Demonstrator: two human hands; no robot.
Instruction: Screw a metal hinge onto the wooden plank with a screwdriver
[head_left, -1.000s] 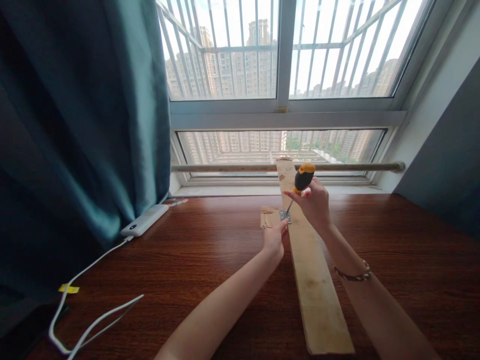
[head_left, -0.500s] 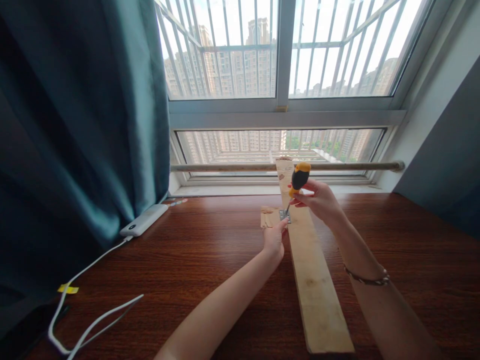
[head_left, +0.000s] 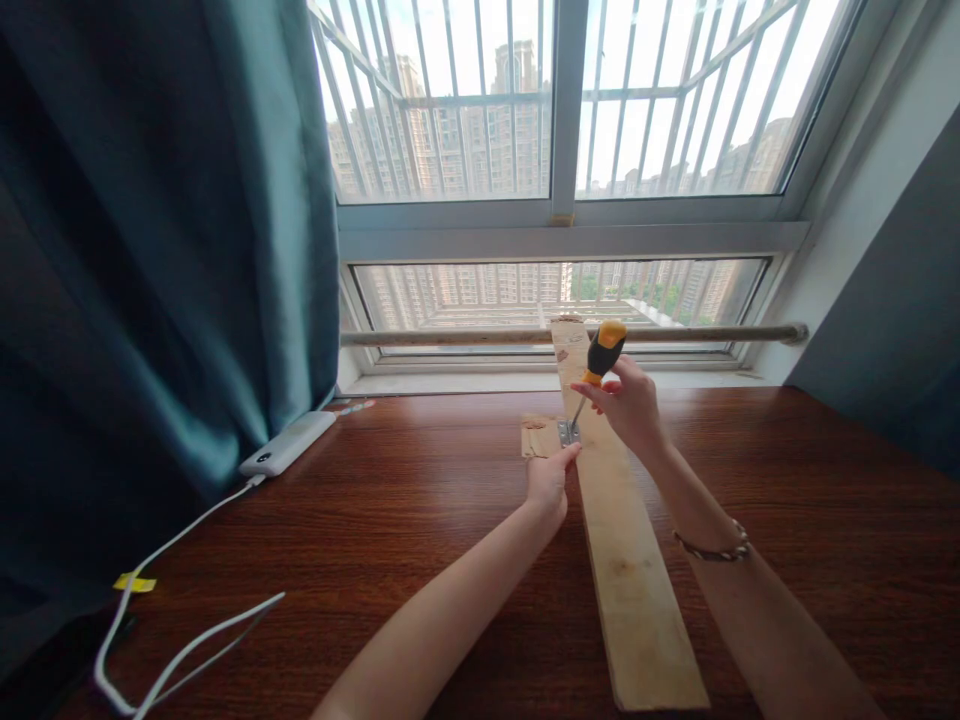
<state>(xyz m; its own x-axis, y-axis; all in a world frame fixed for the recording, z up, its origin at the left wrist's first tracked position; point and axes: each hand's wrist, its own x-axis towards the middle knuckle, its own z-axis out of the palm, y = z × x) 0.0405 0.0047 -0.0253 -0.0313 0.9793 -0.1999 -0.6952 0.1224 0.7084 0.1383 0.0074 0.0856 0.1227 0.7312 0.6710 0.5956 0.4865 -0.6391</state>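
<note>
A long pale wooden board (head_left: 626, 560) lies lengthwise on the table, and a small wooden block (head_left: 538, 436) sits against its left side. A metal hinge (head_left: 566, 433) spans the two. At its near edge, the thumb of my left hand (head_left: 550, 484) presses down; the other fingers are curled and mostly hidden by the hand and wood. My right hand (head_left: 628, 405) grips a yellow-and-black screwdriver (head_left: 604, 350) low on its handle. The screwdriver leans to the right, its tip down on the hinge; any screw there is too small to make out.
A white power bank (head_left: 289, 442) with a white cable (head_left: 174, 530) lies on the left of the brown table (head_left: 420, 570). A dark blue curtain (head_left: 247, 220) hangs beside it. Behind the table, a horizontal rail (head_left: 465, 338) crosses in front of the barred window.
My right hand has shifted slightly, its fingers now lower and more extended around the screwdriver, whose handle leans further right. My left hand stays at the hinge.
</note>
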